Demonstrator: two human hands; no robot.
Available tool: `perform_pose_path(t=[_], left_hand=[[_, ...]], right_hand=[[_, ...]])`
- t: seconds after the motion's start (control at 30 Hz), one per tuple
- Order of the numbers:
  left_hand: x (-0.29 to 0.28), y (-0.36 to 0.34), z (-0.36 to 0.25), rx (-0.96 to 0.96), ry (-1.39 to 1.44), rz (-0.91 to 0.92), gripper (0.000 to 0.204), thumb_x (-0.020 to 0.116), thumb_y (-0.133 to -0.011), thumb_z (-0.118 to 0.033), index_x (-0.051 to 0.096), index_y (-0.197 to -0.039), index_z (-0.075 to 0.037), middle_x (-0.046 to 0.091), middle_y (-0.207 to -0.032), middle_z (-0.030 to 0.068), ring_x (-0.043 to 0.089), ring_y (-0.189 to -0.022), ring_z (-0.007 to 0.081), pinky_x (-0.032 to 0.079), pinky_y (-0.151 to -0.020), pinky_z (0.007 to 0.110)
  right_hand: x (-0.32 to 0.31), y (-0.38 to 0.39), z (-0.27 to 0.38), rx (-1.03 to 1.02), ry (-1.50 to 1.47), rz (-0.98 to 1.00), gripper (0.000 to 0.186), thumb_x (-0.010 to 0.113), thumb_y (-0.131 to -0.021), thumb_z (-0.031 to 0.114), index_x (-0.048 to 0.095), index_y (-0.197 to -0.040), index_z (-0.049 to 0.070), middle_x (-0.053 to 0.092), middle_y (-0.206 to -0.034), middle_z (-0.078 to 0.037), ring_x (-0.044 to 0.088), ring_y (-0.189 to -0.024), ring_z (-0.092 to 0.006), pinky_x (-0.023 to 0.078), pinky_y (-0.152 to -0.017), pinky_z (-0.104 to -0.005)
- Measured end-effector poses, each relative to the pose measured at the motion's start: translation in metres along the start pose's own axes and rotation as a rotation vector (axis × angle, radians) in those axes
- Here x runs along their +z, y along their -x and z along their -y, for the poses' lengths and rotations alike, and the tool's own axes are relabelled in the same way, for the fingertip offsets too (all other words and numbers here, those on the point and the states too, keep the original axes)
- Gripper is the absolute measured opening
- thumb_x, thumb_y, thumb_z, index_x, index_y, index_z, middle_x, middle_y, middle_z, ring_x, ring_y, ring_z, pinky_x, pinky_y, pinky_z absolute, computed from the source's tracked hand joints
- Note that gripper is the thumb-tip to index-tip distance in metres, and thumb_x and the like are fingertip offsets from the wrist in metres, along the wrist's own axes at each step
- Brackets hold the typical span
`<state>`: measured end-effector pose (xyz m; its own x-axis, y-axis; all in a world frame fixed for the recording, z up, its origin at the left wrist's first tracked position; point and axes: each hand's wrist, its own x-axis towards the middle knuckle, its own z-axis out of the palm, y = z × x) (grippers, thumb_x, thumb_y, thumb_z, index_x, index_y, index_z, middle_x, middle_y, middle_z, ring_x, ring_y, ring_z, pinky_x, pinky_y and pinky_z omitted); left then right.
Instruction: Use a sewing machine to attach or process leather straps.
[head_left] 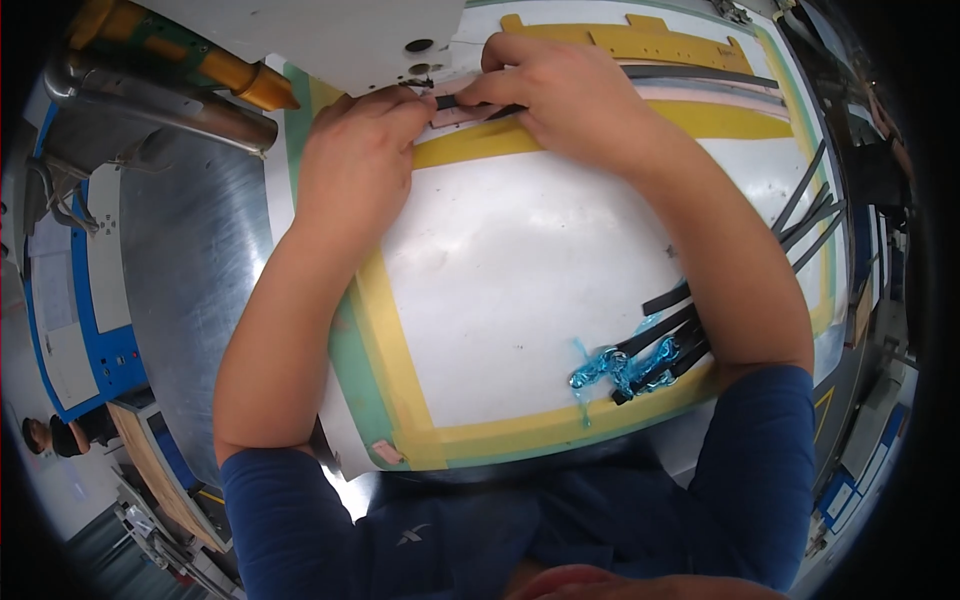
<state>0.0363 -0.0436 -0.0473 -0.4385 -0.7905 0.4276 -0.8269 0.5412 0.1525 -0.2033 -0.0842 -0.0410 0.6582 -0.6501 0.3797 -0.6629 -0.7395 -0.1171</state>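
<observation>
A narrow black strip [447, 102] runs across the far part of the white work board [510, 240], close under a white machine body. My left hand [365, 145] is closed at the strip's left end, its fingertips by the small metal parts below the machine. The thumb and index finger of my right hand [565, 95] pinch the same strip a little to the right. Beneath the hands lies a pale pink band [465, 115], with a curved yellow strip [730, 121] along its near side. My fingers hide part of the black strip.
The white machine body [340, 35] overhangs the board's far left. Beside it, an orange tapered tube [265, 88] and a metal cylinder [170, 105] jut inward. A yellow slotted plate [650, 45] lies at the back. Loose black strips [655, 335] with blue film [610, 370] rest under my right arm.
</observation>
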Motion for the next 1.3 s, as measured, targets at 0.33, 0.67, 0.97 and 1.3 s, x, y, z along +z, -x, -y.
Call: perform_pose_path(t=[0.33, 0.67, 0.97, 1.3], left_hand=[[0.002, 0.005, 0.002, -0.031, 0.072, -0.019, 0.03, 0.064, -0.089, 0.004, 0.078, -0.112, -0.009, 0.077, -0.116, 0.0074, 0.07, -0.105, 0.0312, 0.057, -0.092, 0.04], [0.006, 0.003, 0.001, -0.015, 0.059, -0.052, 0.032, 0.064, -0.088, 0.003, 0.079, -0.114, -0.01, 0.076, -0.116, 0.0071, 0.069, -0.107, 0.0304, 0.057, -0.093, 0.04], [0.005, 0.005, -0.003, -0.012, 0.016, 0.023, 0.041, 0.058, -0.087, 0.003, 0.076, -0.122, -0.01, 0.074, -0.118, 0.0091, 0.067, -0.11, 0.034, 0.055, -0.097, 0.044], [-0.005, 0.008, -0.003, -0.006, 0.016, 0.056, 0.048, 0.058, -0.086, 0.002, 0.073, -0.129, -0.014, 0.07, -0.122, 0.0094, 0.065, -0.113, 0.035, 0.054, -0.098, 0.044]], right_hand=[[-0.004, -0.003, 0.007, 0.027, 0.012, 0.059, 0.035, 0.063, -0.089, 0.009, 0.08, -0.114, 0.026, 0.067, -0.105, -0.006, 0.07, -0.098, -0.029, 0.057, -0.083, -0.0416], [-0.009, -0.005, 0.007, 0.054, 0.007, 0.086, 0.037, 0.06, -0.091, 0.008, 0.079, -0.117, 0.026, 0.067, -0.105, -0.006, 0.07, -0.1, -0.0297, 0.057, -0.084, -0.0421], [-0.026, -0.016, 0.023, 0.213, 0.04, 0.202, 0.024, 0.07, -0.087, 0.017, 0.083, -0.107, 0.021, 0.071, -0.105, -0.009, 0.069, -0.108, -0.0319, 0.058, -0.087, -0.0447], [-0.041, -0.072, 0.037, 0.503, -0.042, 0.419, 0.024, 0.079, -0.086, 0.028, 0.08, -0.101, 0.009, 0.077, -0.103, -0.016, 0.074, -0.102, -0.035, 0.06, -0.086, -0.0466]])
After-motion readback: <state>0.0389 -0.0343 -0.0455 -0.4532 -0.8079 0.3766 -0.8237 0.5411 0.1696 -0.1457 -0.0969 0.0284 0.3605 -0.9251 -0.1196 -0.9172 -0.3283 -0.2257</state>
